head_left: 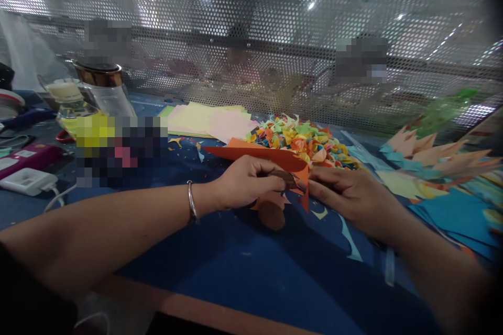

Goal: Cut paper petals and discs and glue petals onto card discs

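Orange sheet [255, 154] at frame centre, above the blue bench [236, 261]. Left hand [243, 183] closed around a brown tool [283, 178] in front of the sheet; tool blurred, type cannot be told. Right hand [353, 196]: thumb and finger pinching the sheet's right edge. Brown disc [272, 215] just below the left hand; cannot tell whether it joins the tool. Scrap heap [301, 138] behind the sheet, right of centre. Pale paper stack [196, 119], upper centre. Blue sheets [451, 217], right of frame. Bottle [70, 107], upper left.
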A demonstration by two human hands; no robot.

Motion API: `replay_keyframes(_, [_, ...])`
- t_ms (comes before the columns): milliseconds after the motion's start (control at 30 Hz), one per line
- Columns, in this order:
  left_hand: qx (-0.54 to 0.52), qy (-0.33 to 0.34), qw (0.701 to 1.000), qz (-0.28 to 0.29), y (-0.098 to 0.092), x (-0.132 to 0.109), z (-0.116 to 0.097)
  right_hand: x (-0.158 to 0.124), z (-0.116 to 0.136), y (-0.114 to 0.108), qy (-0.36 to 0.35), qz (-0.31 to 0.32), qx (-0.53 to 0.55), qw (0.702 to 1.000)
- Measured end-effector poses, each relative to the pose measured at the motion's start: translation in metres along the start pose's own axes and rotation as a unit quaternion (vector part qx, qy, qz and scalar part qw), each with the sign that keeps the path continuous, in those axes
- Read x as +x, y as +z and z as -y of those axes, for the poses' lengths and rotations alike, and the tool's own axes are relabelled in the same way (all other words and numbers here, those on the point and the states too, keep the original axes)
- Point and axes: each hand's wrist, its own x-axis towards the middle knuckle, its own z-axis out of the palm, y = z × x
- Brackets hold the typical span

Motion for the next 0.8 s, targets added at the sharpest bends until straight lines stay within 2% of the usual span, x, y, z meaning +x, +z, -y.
replay_keyframes(400, [-0.012,-0.038,0.999,0.005,0.001,-0.001,-0.002,0.003,0.004,-0.002,0.01,-0.015,-0.015,1.0])
replay_keyframes(467, [-0.006,-0.059,0.997,0.044,0.002,-0.004,-0.005,0.003,0.003,-0.002,0.017,-0.024,-0.022,0.999])
replay_keyframes(567, [0.031,-0.075,0.985,0.154,0.003,-0.008,-0.008,0.003,0.001,-0.001,0.02,-0.036,-0.026,0.999])
replay_keyframes(633, [0.076,-0.068,0.973,0.207,0.002,-0.01,-0.009,0.003,0.0,-0.001,0.02,-0.044,-0.024,0.999])
replay_keyframes(700, [0.138,-0.057,0.962,0.227,0.001,-0.01,-0.011,0.002,-0.001,0.0,0.021,-0.048,-0.026,0.998])
replay_keyframes(800, [0.213,-0.066,0.954,0.202,-0.003,-0.009,-0.02,0.002,-0.002,0.001,0.017,-0.04,-0.028,0.999])
